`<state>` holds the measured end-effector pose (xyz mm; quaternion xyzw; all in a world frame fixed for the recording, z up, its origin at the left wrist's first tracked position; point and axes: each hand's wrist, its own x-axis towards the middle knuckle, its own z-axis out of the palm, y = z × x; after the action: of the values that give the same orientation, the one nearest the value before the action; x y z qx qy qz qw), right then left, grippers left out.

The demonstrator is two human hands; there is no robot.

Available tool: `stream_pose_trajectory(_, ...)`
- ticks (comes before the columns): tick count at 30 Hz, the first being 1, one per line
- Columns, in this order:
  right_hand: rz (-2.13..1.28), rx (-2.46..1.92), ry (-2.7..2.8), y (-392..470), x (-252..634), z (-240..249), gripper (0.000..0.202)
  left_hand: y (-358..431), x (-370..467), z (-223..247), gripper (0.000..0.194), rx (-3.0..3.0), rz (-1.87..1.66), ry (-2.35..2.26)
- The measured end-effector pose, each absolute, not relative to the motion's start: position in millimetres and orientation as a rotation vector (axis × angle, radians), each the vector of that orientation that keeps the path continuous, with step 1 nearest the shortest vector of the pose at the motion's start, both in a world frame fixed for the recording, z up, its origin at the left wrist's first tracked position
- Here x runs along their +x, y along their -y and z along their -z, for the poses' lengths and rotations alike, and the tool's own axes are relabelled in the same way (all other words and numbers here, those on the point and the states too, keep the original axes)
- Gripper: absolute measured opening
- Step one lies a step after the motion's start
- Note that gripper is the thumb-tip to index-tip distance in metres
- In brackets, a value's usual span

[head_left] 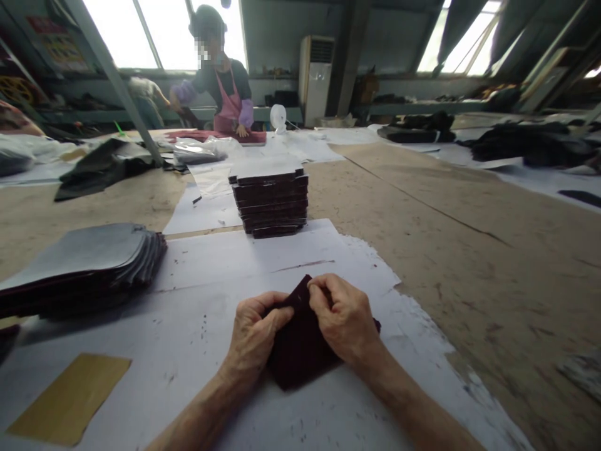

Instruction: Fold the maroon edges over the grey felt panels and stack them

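Note:
Between my hands is a dark maroon fabric piece [305,347], tilted above the white paper [188,369]. My left hand [258,326] pinches its upper left edge between thumb and fingers. At the top corner, my right hand [342,310] has its fingertips pressed together on the fabric and covers part of its right side. Beyond my hands stands a tall stack of dark cut pieces [272,203] with a pale top. Another stack of maroon pieces with grey backing [94,250] lies to the left.
A tan card [70,398] lies at the lower left. Across the table, a person in a pink apron [228,103] rests a hand on red fabric [206,135]. A small white fan [278,118] stands nearby. Dark fabric heaps [530,144] lie at the far right.

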<state>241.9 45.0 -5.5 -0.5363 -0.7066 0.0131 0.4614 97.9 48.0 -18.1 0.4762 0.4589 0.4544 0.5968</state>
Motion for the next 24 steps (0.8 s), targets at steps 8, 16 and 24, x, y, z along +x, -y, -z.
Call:
stream_pose_trajectory(8,-0.192,-1.290,1.751,-45,241,2,0.021,-53,99,18,0.024,0.957,-1.055,-0.986)
stream_pose_trajectory(16,0.019,-1.142,1.884,-41,239,11,0.019,-52,100,20,0.021,1.020,-1.103,-1.001)
stream_pose_trajectory(24,0.207,-1.116,1.888,-41,237,12,0.022,-47,103,18,0.016,1.353,-1.215,-1.060)
